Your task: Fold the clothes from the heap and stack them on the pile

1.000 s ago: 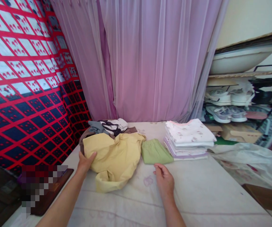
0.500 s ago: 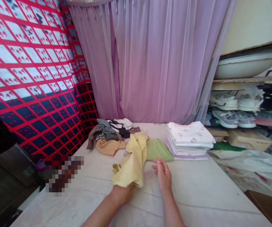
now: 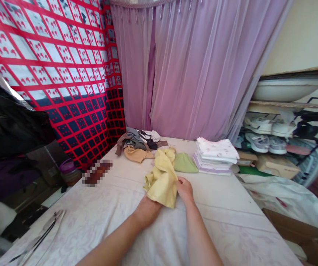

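A crumpled yellow garment lies toward the middle of the bed, its near end raised off the sheet. My left hand holds that near end from below, with its fingertips hidden under the cloth. On the right side, my right hand pinches the garment's edge between thumb and fingers. Just behind it, a light green garment lies flat, partly touching the yellow cloth. Which kind of clothing the yellow piece is, I cannot tell.
A heap of mixed clothes sits at the back left, an orange-tan piece at its front. Right of the green garment stands a stack of folded white clothes. Beyond the bed's right edge are a shoe rack and a cardboard box.
My right hand has moved from open beside the yellow garment to gripping its right edge. My left hand stays under the near end. The view has turned slightly left.
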Action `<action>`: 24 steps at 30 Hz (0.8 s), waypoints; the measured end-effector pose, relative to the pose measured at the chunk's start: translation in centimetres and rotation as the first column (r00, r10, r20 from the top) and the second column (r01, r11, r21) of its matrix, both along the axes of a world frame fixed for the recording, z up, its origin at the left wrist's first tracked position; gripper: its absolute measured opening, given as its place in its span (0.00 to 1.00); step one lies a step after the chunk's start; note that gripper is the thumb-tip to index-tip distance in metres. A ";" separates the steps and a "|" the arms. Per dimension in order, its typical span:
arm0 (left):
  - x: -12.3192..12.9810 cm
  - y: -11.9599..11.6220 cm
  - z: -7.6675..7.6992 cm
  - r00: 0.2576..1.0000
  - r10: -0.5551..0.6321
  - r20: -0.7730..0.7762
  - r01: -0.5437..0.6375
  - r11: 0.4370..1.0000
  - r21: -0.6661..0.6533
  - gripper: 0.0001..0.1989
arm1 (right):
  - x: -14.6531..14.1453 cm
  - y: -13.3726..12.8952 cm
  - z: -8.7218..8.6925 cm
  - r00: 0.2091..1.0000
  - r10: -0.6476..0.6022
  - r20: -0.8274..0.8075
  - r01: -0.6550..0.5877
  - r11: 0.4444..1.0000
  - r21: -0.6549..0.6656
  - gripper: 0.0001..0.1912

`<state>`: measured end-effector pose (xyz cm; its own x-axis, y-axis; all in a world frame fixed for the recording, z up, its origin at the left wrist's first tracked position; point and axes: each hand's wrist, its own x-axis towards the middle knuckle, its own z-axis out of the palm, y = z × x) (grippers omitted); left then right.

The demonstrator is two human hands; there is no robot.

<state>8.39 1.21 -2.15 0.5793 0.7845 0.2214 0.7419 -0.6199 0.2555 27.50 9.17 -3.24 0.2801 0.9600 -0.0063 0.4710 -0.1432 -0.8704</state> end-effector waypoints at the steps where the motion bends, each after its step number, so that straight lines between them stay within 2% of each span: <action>1: -0.8 -0.7 0.1 1.000 -0.015 -0.009 0.014 0.999 -0.031 0.19 | 0.7 -0.7 0.0 0.998 -0.059 0.027 0.059 0.998 0.001 0.17; 3: -2.1 -1.8 0.3 1.000 -0.017 -0.021 0.015 0.995 -0.098 0.21 | 1.8 -2.2 -0.1 0.983 -0.164 0.078 0.163 0.987 0.011 0.20; 5: -2.7 -2.4 0.4 1.000 0.008 -0.015 -0.010 0.989 -0.145 0.22 | 2.3 -3.7 -0.4 0.970 -0.215 0.110 0.212 0.976 0.038 0.24; 8: -2.8 -2.6 0.5 0.999 0.030 0.022 -0.026 0.987 -0.159 0.23 | 1.7 -5.6 -1.4 0.967 -0.251 0.055 0.240 0.958 0.156 0.29; 11: -2.6 -2.4 0.6 0.998 0.037 0.057 -0.027 0.986 -0.162 0.22 | 0.5 -6.8 -2.6 0.963 -0.270 -0.018 0.262 0.912 0.315 0.29; 16: -2.8 -2.2 0.4 0.996 0.035 0.087 -0.020 0.985 -0.170 0.22 | -0.4 -8.0 -2.9 0.958 -0.286 0.021 0.249 0.867 0.431 0.29; 18: -2.9 -2.1 0.3 0.995 0.028 0.099 -0.011 0.986 -0.167 0.22 | -0.7 -8.4 -2.7 0.960 -0.265 0.090 0.183 0.837 0.516 0.29; 21: -2.9 -1.9 0.3 0.993 0.021 0.118 -0.002 0.987 -0.159 0.21 | -1.3 -9.3 -2.4 0.940 -0.194 0.282 -0.026 0.781 0.624 0.30; 23: -2.9 -1.9 0.3 0.991 0.014 0.132 0.006 0.988 -0.153 0.21 | -1.8 -9.8 -2.3 0.909 -0.156 0.386 -0.134 0.768 0.626 0.33; 24: -2.9 -1.9 0.3 0.990 0.011 0.138 0.010 0.989 -0.148 0.21 | -2.0 -10.1 -2.2 0.897 -0.138 0.420 -0.163 0.779 0.605 0.34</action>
<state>5.50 -0.66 -1.83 0.5506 0.8150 0.1806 0.6933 -0.5670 0.4448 25.49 -0.90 -5.47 0.0969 0.7135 0.6940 0.8036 0.3554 -0.4775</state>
